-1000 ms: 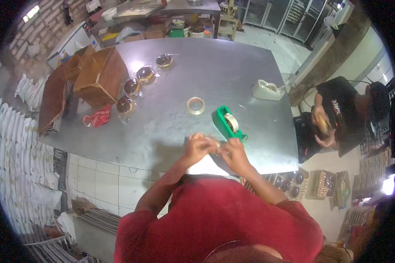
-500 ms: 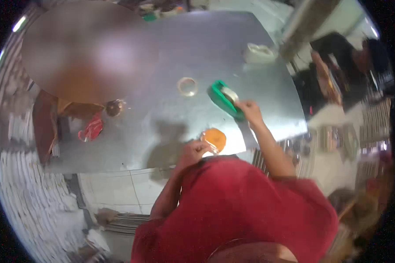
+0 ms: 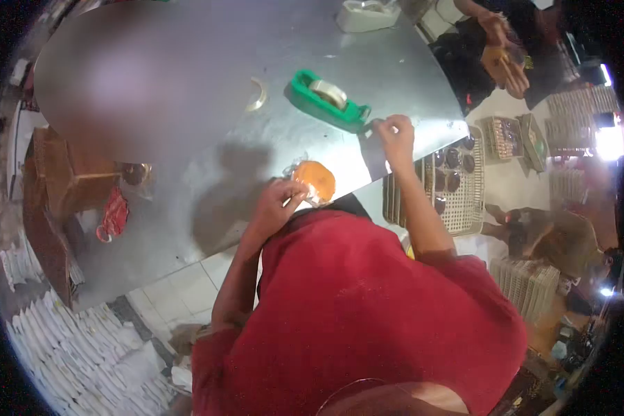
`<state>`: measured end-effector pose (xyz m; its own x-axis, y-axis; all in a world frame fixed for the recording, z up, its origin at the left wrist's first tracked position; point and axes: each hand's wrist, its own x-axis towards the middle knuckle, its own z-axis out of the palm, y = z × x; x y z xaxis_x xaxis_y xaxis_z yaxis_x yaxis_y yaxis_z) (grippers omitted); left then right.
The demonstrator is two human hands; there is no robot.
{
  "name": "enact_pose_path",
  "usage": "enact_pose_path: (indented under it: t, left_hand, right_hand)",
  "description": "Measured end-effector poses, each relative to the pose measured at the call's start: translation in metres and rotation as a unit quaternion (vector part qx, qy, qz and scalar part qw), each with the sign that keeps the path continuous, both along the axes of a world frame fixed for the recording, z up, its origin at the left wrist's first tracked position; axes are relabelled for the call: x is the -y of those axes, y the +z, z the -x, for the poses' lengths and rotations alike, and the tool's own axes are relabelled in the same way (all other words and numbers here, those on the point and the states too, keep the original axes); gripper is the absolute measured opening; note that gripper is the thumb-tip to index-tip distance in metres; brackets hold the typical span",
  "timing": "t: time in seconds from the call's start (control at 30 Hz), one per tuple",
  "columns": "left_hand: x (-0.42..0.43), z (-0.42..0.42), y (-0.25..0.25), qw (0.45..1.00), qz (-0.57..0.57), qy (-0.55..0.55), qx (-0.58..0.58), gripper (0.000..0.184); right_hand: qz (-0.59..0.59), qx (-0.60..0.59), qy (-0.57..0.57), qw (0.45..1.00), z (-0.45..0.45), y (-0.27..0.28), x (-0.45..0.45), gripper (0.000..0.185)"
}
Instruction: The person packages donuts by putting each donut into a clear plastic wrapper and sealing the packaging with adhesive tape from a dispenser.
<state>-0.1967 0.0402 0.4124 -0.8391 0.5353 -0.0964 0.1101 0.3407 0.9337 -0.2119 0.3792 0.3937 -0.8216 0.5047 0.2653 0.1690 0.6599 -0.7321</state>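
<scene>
My left hand pinches the edge of a clear plastic wrapper around a round, flat orange item at the table's near edge. What the orange item is, I cannot tell. My right hand is raised just off the cutting end of a green tape dispenser. Its thumb and finger are pressed together; anything between them is too small to make out. A roll of tape sits in the dispenser. Left of it, a pale ring like a tape roll lies partly hidden by the blurred patch.
On the metal table lie a red plastic piece and, farther off, a white container. A cardboard box stands left. A crate with dark round items is at right, below another person's hands.
My right hand has come off the tape dispenser's end and is now slightly apart from it. My left hand keeps hold of the wrapper. The view has turned, shifting the table up and left.
</scene>
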Motion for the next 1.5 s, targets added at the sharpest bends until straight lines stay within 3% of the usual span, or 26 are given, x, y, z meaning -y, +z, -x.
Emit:
enact_pose_path:
  t: [0.03,0.07,0.1,0.17,0.23,0.27,0.37,0.43,0.5,0.57,0.6,0.63,0.7,0.73,0.83,0.87,0.93,1.0,1.07,1.13,1.17,1.27,1.3,1.4,1.43,1.5]
  left_hand:
    - [0.0,0.0,0.0,0.998,-0.037,0.004,0.041,0.008]
    - [-0.002,0.001,0.0,0.994,-0.076,0.005,0.081,0.009]
    - [-0.003,0.003,-0.001,0.987,-0.115,0.005,0.116,0.01]
    - [-0.002,0.006,-0.009,0.993,-0.099,0.0,0.06,0.013]
    - [-0.002,0.009,-0.016,0.995,-0.077,-0.002,-0.063,0.02]
    - [-0.002,0.01,-0.015,0.995,-0.077,-0.011,-0.063,0.02]
    - [-0.007,0.011,-0.011,0.993,-0.082,-0.025,-0.084,0.025]
    - [-0.024,0.009,0.005,0.996,-0.059,-0.047,-0.05,0.03]
    - [-0.063,0.012,0.031,0.996,-0.031,-0.078,-0.012,0.036]
    - [-0.107,0.018,0.08,0.943,0.048,-0.235,-0.229,0.041]
    - [-0.125,0.018,0.095,0.889,0.086,-0.295,-0.338,0.043]
    - [-0.139,0.014,0.102,0.885,0.083,-0.305,-0.343,0.043]
    - [-0.171,0.009,0.113,0.929,-0.006,-0.25,-0.274,0.047]
    - [-0.185,0.005,0.117,0.945,-0.046,-0.225,-0.234,0.048]
    - [-0.21,0.0,0.102,0.955,-0.023,-0.196,-0.221,0.042]
    - [-0.222,-0.009,0.098,0.953,-0.02,-0.212,-0.216,0.042]
    - [-0.236,-0.029,0.087,0.985,-0.005,-0.165,-0.047,0.033]
    - [-0.252,-0.041,0.083,0.98,0.034,-0.195,-0.036,0.031]
    - [-0.265,-0.052,0.078,0.969,0.089,-0.232,-0.014,0.027]
    - [-0.28,-0.058,0.078,0.967,0.11,-0.231,-0.017,0.027]
    - [-0.288,-0.06,0.079,0.965,0.115,-0.233,-0.023,0.026]
    - [-0.306,-0.067,0.086,0.964,0.142,-0.22,-0.039,0.026]
    - [-0.308,-0.069,0.09,0.963,0.158,-0.211,-0.049,0.025]
    - [-0.314,-0.069,0.09,0.963,0.185,-0.188,-0.06,0.025]
    - [-0.311,-0.07,0.088,0.964,0.194,-0.176,-0.054,0.025]
    - [-0.3,-0.075,0.084,0.961,0.217,-0.168,-0.039,0.026]
  right_hand:
    - [0.008,0.01,0.0,1.0,-0.005,0.011,0.015,0.028]
    - [0.145,0.138,0.113,0.973,-0.008,0.043,0.036,0.028]
    - [0.275,0.252,0.219,0.901,-0.008,0.069,0.055,0.029]
    - [0.348,0.298,0.392,0.798,-0.006,0.092,0.091,0.03]
    - [0.304,0.297,0.433,0.795,-0.003,0.066,0.106,0.03]
    - [0.254,0.298,0.473,0.789,-0.002,0.047,0.106,0.03]
    - [0.23,0.311,0.368,0.845,-0.014,-0.009,0.077,0.03]
    - [0.219,0.309,0.269,0.885,-0.03,-0.008,0.047,0.031]
    - [0.432,0.202,0.259,0.84,-0.05,-0.002,0.048,0.042]
    - [0.669,0.121,0.2,0.705,-0.072,0.0,0.048,0.064]
    - [0.668,0.109,0.187,0.712,-0.086,0.001,0.039,0.064]
    - [0.78,0.042,0.218,0.585,-0.099,0.0,0.033,0.069]
    - [0.916,-0.102,0.274,0.275,-0.115,0.0,0.009,0.079]
    - [0.914,-0.119,0.275,0.274,-0.124,0.002,-0.005,0.079]
    - [0.844,-0.208,0.187,0.457,-0.173,0.017,-0.072,0.081]
    - [0.845,-0.22,0.176,0.455,-0.193,0.018,-0.1,0.081]
    - [0.74,-0.263,0.027,0.618,-0.246,0.011,-0.152,0.081]
    - [0.747,-0.319,0.065,0.58,-0.314,-0.056,-0.214,0.086]
    - [0.685,-0.237,-0.168,0.668,-0.378,-0.107,-0.26,0.083]
    - [0.6,-0.191,-0.255,0.734,-0.424,-0.148,-0.293,0.073]
    - [0.608,-0.186,-0.254,0.729,-0.445,-0.174,-0.294,0.073]
    - [0.352,-0.09,-0.37,0.855,-0.491,-0.25,-0.294,0.067]
    - [0.359,-0.087,-0.37,0.852,-0.502,-0.259,-0.297,0.067]
    - [0.177,0.142,-0.539,0.811,-0.504,-0.278,-0.325,0.066]
    - [0.183,0.144,-0.538,0.81,-0.495,-0.28,-0.334,0.066]
    - [0.152,0.217,-0.403,0.876,-0.47,-0.271,-0.346,0.07]
